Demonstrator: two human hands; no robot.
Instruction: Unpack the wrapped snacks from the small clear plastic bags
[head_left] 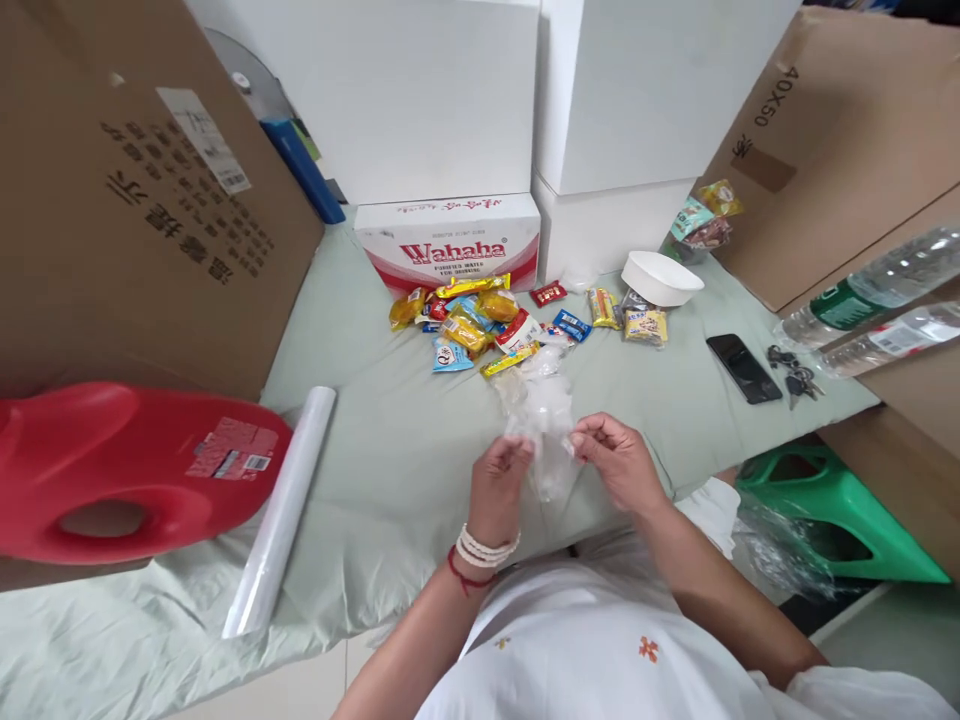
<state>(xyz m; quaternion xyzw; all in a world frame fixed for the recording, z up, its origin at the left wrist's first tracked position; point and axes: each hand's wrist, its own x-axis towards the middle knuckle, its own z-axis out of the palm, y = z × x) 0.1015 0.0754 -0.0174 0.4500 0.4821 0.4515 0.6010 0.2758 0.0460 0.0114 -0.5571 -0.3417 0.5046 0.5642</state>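
A clear plastic bag [541,410] hangs between my two hands above the pale green cloth [390,450]. My left hand [497,490] pinches its left edge with fingers closed; beads and a red string circle that wrist. My right hand [616,462] pinches the bag's right edge. Just beyond the bag lies a heap of wrapped snacks [480,320] in yellow, blue and red packets.
A roll of clear film [281,510] lies left of my hands, beside a red jug [127,470]. A Wahaha box [448,245], white boxes and cardboard boxes ring the cloth. A white bowl [660,277], phone [743,368], keys [796,378], water bottles [870,290] and green stool [832,510] sit right.
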